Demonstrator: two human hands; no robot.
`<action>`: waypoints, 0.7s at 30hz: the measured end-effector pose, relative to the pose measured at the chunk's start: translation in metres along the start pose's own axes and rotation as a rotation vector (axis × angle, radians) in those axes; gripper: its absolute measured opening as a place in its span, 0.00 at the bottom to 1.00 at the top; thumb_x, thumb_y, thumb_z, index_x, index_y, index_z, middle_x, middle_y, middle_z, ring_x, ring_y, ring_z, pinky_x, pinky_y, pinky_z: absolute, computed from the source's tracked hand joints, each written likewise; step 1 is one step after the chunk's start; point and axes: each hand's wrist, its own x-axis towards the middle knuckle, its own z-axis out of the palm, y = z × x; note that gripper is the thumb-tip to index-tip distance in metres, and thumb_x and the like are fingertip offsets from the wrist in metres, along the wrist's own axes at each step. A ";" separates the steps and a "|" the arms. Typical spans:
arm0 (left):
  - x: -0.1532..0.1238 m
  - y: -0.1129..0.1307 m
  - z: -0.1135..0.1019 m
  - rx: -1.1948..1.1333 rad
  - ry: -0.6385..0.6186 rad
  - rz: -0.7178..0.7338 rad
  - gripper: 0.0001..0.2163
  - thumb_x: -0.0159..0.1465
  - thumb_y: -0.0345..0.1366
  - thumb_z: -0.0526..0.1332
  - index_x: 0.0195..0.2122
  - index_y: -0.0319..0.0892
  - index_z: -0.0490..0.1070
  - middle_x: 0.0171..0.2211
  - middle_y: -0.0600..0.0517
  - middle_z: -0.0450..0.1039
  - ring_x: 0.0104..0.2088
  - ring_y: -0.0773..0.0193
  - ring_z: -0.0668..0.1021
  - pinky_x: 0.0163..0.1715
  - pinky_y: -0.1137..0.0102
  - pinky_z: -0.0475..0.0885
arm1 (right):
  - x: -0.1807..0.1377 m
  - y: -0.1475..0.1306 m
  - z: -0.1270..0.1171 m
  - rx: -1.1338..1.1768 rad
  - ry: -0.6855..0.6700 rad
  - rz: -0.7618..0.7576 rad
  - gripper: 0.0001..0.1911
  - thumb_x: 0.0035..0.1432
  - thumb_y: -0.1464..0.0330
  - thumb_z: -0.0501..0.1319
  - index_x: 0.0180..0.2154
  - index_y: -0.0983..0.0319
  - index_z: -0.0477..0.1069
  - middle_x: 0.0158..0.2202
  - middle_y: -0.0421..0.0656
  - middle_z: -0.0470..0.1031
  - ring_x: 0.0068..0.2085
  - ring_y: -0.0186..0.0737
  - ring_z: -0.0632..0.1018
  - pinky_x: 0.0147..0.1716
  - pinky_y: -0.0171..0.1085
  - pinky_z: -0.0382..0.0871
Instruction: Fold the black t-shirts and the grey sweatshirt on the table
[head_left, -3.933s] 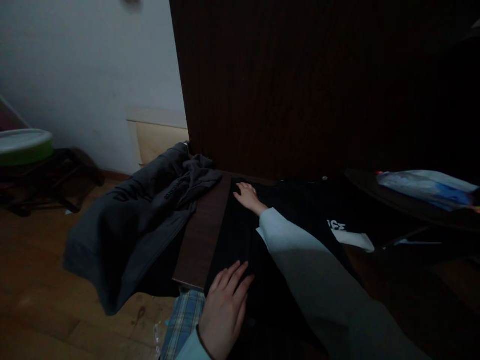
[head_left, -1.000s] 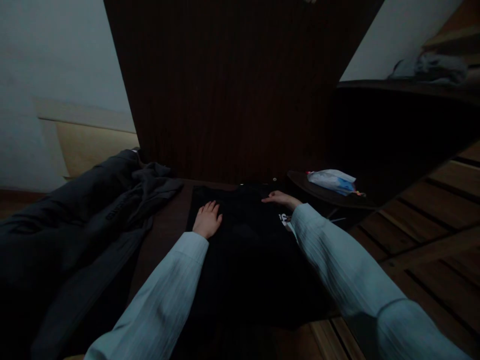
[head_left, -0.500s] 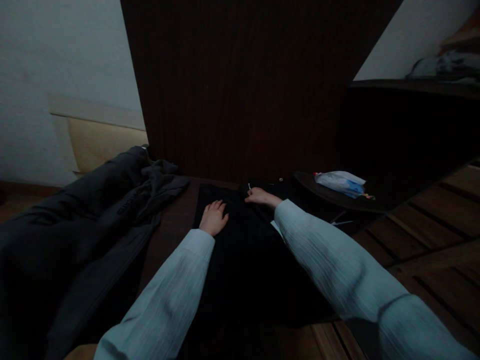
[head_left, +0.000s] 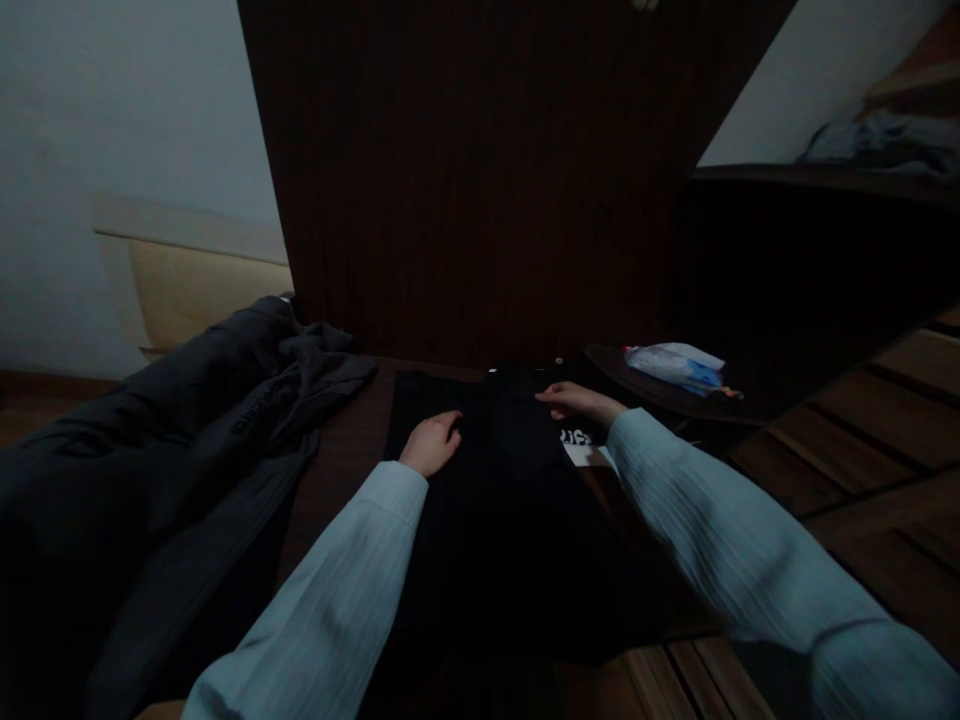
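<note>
A black garment lies spread over the dark brown surface in front of me; its kind is hard to make out in the dim light. My right hand pinches its upper right edge between thumb and fingers. On the upper left part of the same cloth rests my left hand, thumb apart from the slightly bent fingers. Beneath my right wrist, a dark item with white lettering shows beside the garment's edge.
To the left lies a heaped dark grey garment. A tall dark wooden panel stands behind the work surface. On the right, a white and blue plastic packet sits on a rounded shelf. Wooden slats lie beyond.
My right hand has moved right, from the garment's top middle to its right edge, drawing the cloth flatter. The white lettering has come into view. My left hand's fingers have drawn together somewhat.
</note>
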 end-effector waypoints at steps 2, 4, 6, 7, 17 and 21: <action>0.001 0.001 0.000 0.031 -0.010 0.022 0.18 0.60 0.31 0.49 0.51 0.36 0.64 0.51 0.45 0.68 0.50 0.61 0.71 0.51 0.68 0.63 | -0.015 0.012 -0.003 0.089 -0.051 0.016 0.15 0.44 0.61 0.65 0.23 0.63 0.62 0.18 0.38 0.67 0.19 0.28 0.69 0.18 0.28 0.61; 0.002 0.003 0.001 0.069 -0.030 0.041 0.18 0.59 0.30 0.49 0.51 0.34 0.64 0.52 0.44 0.67 0.52 0.61 0.69 0.53 0.67 0.62 | -0.032 0.022 -0.001 0.103 -0.083 0.020 0.16 0.43 0.59 0.66 0.26 0.63 0.63 0.20 0.39 0.69 0.20 0.29 0.70 0.19 0.28 0.61; 0.004 0.005 0.001 0.105 -0.057 0.042 0.18 0.59 0.30 0.49 0.51 0.33 0.63 0.53 0.42 0.65 0.54 0.60 0.67 0.54 0.67 0.60 | -0.050 0.031 0.005 0.055 -0.078 -0.013 0.18 0.41 0.58 0.66 0.28 0.63 0.64 0.20 0.38 0.69 0.21 0.30 0.70 0.20 0.29 0.62; 0.004 0.006 0.001 0.120 -0.072 0.035 0.18 0.59 0.30 0.49 0.51 0.33 0.63 0.53 0.42 0.65 0.55 0.60 0.66 0.54 0.67 0.60 | -0.059 0.036 0.009 -0.003 -0.056 -0.047 0.18 0.40 0.58 0.66 0.28 0.62 0.64 0.21 0.38 0.70 0.22 0.31 0.71 0.21 0.30 0.62; 0.018 0.017 -0.008 0.240 -0.168 -0.054 0.19 0.59 0.32 0.48 0.51 0.39 0.64 0.50 0.45 0.69 0.47 0.59 0.74 0.47 0.68 0.67 | -0.095 0.059 0.054 -0.656 0.386 -0.285 0.29 0.48 0.66 0.59 0.53 0.63 0.57 0.44 0.51 0.71 0.41 0.46 0.74 0.37 0.37 0.64; 0.024 0.016 -0.014 0.269 -0.203 -0.057 0.18 0.58 0.32 0.49 0.49 0.41 0.66 0.48 0.47 0.71 0.46 0.59 0.75 0.45 0.68 0.67 | -0.078 0.076 0.036 -0.441 0.434 -0.254 0.20 0.46 0.75 0.54 0.44 0.60 0.65 0.37 0.44 0.74 0.39 0.40 0.74 0.36 0.34 0.64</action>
